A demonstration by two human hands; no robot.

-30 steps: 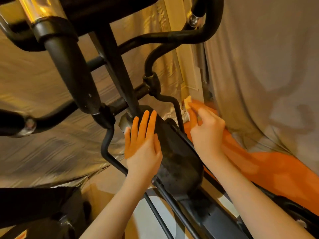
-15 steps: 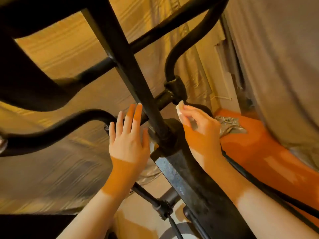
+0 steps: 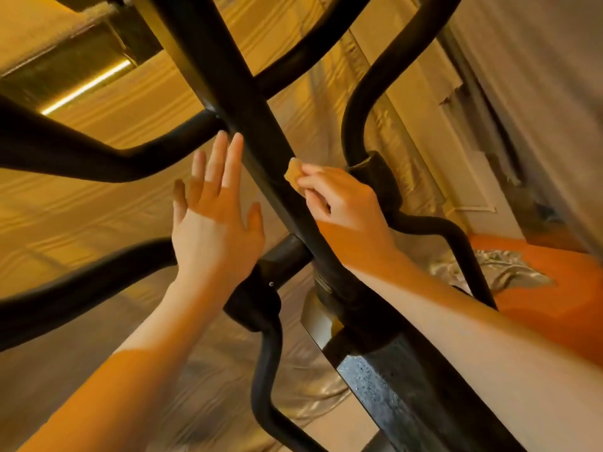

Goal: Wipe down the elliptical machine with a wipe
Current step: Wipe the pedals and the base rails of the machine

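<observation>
Since half a second earlier, both hands had climbed the elliptical machine's central post (image 3: 261,132). The right hand (image 3: 339,203) pinched one small wipe (image 3: 293,172) against the post. The left hand (image 3: 215,223) was flat, fingers straight, its fingertips near the post, holding nothing.

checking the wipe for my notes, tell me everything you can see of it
The wipe is a small crumpled wad, pale and tinted yellow-orange by the light, looking like soft tissue or cloth. Only a bit shows past the fingertips of the right hand, which pinches it. It sits against the right side of the black centre post of the machine.
</observation>
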